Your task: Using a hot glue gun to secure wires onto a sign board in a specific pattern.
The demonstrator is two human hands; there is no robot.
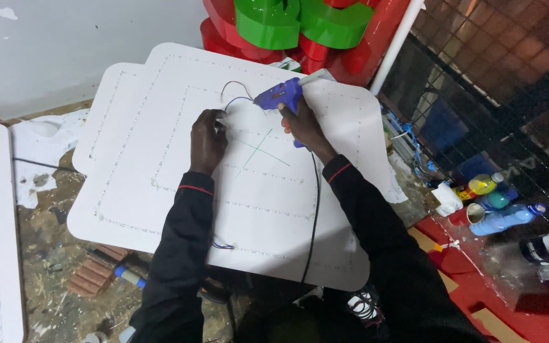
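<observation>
While the right hand [301, 122] is gripping the glue gun [279, 95], its nozzle is pointing just beyond the left hand's [208, 138] fingers [214, 117], which are pressing the wire [235, 92] flat on the panel [160, 159], so pinning it steadily seems wise.

Glue gun [279, 96] purple-blue, black cord [313, 209]. Board [160, 146] white, dotted lines of small lights in nested squares, thin green cross drawn at centre. Sleeves [179, 254] black, red cuff stripe. Sign letters [274, 22] green on red. Bottles [485, 184] yellow, blue.
</observation>
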